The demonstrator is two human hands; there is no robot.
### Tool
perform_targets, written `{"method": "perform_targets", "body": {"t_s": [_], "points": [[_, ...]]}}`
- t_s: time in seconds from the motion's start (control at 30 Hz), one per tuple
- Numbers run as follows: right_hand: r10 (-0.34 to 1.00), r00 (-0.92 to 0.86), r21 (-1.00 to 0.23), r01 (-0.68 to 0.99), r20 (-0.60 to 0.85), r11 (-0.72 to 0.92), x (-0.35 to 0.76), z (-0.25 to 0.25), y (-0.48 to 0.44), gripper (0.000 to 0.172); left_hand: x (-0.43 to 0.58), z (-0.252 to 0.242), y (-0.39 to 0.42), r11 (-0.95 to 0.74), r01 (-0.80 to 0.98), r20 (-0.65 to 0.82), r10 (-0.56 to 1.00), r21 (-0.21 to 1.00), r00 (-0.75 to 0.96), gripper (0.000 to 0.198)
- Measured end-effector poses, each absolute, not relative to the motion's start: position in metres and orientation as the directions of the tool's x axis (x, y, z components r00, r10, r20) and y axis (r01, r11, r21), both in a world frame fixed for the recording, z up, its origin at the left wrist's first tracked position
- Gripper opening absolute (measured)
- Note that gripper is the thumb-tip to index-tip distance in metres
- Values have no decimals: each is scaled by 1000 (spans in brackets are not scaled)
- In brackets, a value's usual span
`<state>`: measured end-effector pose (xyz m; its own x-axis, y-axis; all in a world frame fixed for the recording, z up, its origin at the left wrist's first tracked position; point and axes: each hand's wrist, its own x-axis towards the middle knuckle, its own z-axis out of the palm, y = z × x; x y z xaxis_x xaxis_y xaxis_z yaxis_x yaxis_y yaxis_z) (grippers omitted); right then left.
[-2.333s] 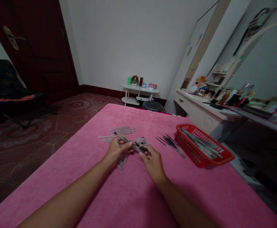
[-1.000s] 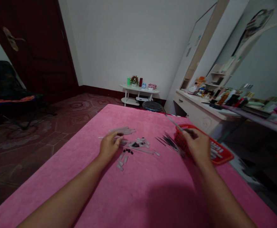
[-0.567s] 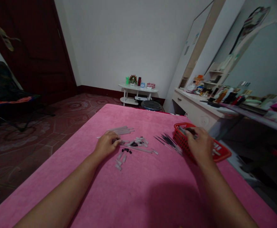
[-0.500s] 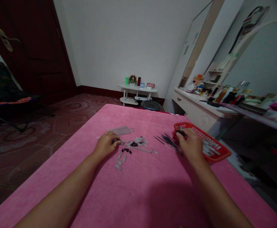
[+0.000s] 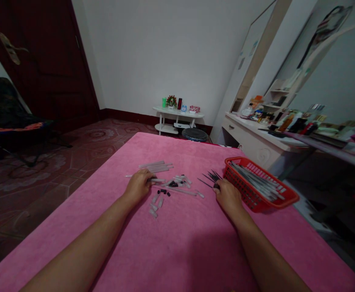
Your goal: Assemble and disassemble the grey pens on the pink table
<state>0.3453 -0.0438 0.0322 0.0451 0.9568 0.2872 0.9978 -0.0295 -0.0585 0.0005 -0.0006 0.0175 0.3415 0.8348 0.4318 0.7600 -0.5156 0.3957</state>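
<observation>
A: Largest first. What's underneath?
B: Pink cloth (image 5: 153, 259) across the work surface; the nap probably stops small bits rolling.
A: Next?
B: Red basket (image 5: 250, 199), far right, full of long grey rods (image 5: 256, 181) lying lengthwise, presumably because they fit best that way. It's just beside the right hand, so an easy reach.
A: Hands?
B: Right hand (image 5: 229, 198) narrow, fingertips down at the thin black sticks (image 5: 208, 177) left of the basket — can't tell whether it grips one. Left hand (image 5: 138, 186), fingers curled low over clear tubes, one end poking out to the right. Could be steadying them; actual grip hidden.
A: Other tubes?
B: Long clear tubes (image 5: 153, 164), roughly parallel beyond the left hand, looks like a sorted group.
A: Smallest?
B: Short clear pieces (image 5: 160, 202), loose in the middle and nearer, then black bits (image 5: 163, 191) among them — between the hands, likely so either can reach.
</observation>
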Motion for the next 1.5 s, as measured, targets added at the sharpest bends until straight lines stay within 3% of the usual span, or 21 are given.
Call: {"method": "perform_targets", "body": {"t_s": [0.1,0.2,0.4,0.53,1.17,1.5], "points": [[944,40,-62,998,328,-21,340,37,-47,8,1,17,-2,-541,752,444,818,378,365,26],[931,45,-151,988,364,12,330,43,-50,12,3,18,-4,-555,748,458,806,365,375,27],[904,-130,-428,847,407,314,301,55,-56,17,11,25,-10,-578,752,493,777,316,390,31],[889,-221,-506,756,401,415,288,60,-62,16,14,28,-14,-597,751,497,760,282,418,28],[888,-273,-472,768,369,433,284,57,-65,17,15,27,-17,-574,752,495,780,323,382,29],[869,-335,-301,841,363,450,279,71,-70,21,23,40,-29,-624,768,476,723,142,500,29]]}}
